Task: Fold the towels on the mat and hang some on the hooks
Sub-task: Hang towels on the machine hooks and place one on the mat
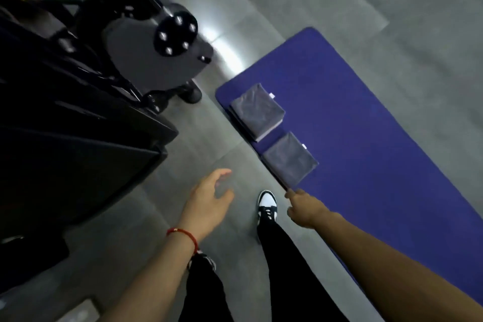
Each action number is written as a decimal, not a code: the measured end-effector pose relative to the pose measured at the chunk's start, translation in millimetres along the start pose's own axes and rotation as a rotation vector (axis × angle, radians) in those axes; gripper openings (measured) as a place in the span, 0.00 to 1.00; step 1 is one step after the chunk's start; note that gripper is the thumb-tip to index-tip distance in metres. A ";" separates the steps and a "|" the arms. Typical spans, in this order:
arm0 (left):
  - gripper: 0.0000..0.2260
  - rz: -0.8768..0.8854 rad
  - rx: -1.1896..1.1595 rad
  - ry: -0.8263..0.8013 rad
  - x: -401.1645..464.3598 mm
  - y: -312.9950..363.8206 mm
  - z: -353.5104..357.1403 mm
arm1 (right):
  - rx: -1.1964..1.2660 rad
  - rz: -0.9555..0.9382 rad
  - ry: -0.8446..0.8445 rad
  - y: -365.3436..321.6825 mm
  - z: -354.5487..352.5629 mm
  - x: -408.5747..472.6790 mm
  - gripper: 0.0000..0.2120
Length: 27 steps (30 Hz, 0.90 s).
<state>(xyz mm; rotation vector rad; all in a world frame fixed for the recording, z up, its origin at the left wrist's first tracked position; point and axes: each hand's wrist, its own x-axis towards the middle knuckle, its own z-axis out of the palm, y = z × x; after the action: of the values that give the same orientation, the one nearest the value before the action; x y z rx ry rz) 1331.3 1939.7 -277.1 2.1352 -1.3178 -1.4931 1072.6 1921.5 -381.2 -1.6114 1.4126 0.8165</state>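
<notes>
1. Towels, two of them, lay folded on the blue mat (366, 125), both along its left edge near the far-left corner
2. One grey towel (257, 111), the farther of the pair, formed a thick folded block with a small white tag at its far right corner
3. A second grey towel (290, 158) sat just nearer than the first, close beside it but apart, also showing a small white tag on its right side
4. Neither hand touched any towel
5. Left hand (209, 201) hovered over the grey floor (146, 204) to the left of the mat, fingers spread and relaxed, holding nothing; a red string bracelet (183, 235) circled its wrist
6. Right hand (304, 208) hung at the mat's left edge, just nearer than the second towel, fingers loosely curled downward with nothing in them
7. A black-and-white sneaker (267, 204) stood on the floor between the two hands, with a black trouser leg (290, 269) running back from it toward the camera
8. Dark gym equipment (78, 112) filled the left side of the scene, including a grey housing with a black round disc (175, 33) at the far left
9. Everything was blurred, so finer detail of the towels' folds could not be made out
</notes>
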 end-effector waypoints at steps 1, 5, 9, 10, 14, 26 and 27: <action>0.15 -0.062 -0.071 0.007 22.7 -3.1 17.4 | -0.010 0.000 -0.008 10.7 3.5 25.1 0.22; 0.15 -0.187 -0.225 0.043 118.7 -38.7 88.7 | -0.047 0.005 -0.002 47.4 27.1 140.5 0.20; 0.17 -0.162 -0.140 0.067 213.7 -101.7 151.7 | -0.154 -0.012 0.029 77.6 58.0 269.0 0.19; 0.20 -0.158 -0.113 0.074 235.1 -118.5 164.4 | -0.205 -0.022 0.032 83.8 65.0 300.4 0.19; 0.26 -0.055 -0.052 0.079 304.4 -171.8 203.0 | -0.423 -0.110 0.122 104.1 78.1 418.2 0.24; 0.25 -0.008 0.086 0.087 355.6 -240.3 238.8 | -0.772 -0.404 0.453 115.7 90.4 491.0 0.16; 0.25 -0.010 0.100 0.076 349.5 -234.7 237.1 | -0.740 -0.406 0.416 116.1 84.0 485.0 0.13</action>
<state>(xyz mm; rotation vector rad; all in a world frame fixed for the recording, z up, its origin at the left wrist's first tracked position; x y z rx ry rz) 1287.5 1876.9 -754.2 2.2397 -1.3846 -1.3625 1039.1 1773.7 -863.6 -2.6543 1.0174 0.8345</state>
